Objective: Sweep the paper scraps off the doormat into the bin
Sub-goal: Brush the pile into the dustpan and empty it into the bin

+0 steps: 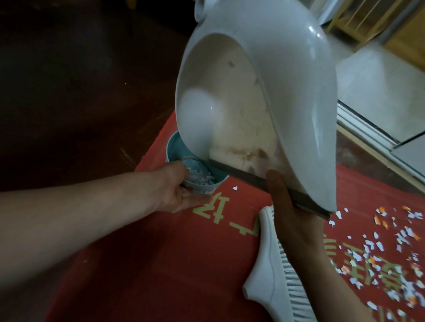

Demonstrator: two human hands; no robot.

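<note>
My left hand (178, 191) grasps bin (174, 144) left of centre, steadying it. Right hand (292, 213) clamps pan (271, 73) lip, tipped so scraps (201, 178) drop in (some inside). Brush (265, 263) parked on doormat (153, 255); most scraps lie lower right.

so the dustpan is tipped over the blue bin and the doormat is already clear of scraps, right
Not quite. The dustpan is tipped over the blue bin, but the doormat is not clear: the head view shows many paper scraps scattered on its right side.
</note>
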